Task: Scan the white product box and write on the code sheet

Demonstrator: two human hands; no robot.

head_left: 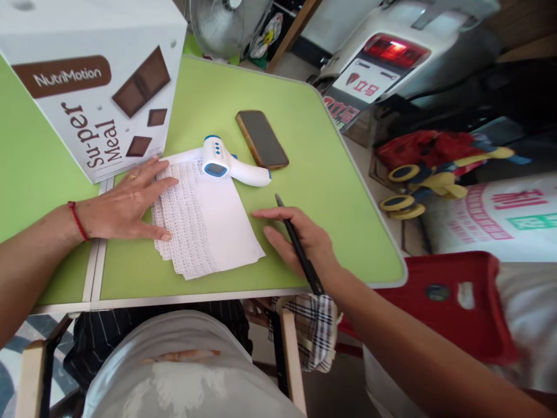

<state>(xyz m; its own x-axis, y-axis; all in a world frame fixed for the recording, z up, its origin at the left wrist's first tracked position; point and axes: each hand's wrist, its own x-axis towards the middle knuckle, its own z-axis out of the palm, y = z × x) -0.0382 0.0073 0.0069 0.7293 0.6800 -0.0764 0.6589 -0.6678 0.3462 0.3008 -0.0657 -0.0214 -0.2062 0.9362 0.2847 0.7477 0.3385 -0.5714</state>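
Note:
My left hand [130,200] lies spread on the left edge of a small stack of paper sheets [187,226], fingers apart. Dense rows of writing cover the left part of the top sheet; its right part is blank. In my right hand [304,241] a black pen [300,249] rests between thumb and index finger, its tip pointing up and away, off the paper's right side. A white and blue infrared thermometer [232,165] lies across the top of the sheets. Beyond it, a smartphone [263,139] in a brown case lies on the green table [322,191].
A large white NutriMotion box [100,116] stands at the left, close to my left hand. Past the table's right edge are a red plastic chair [452,302], a yellow and blue toy [426,186] and a scooter [391,52]. A fan [217,26] stands behind.

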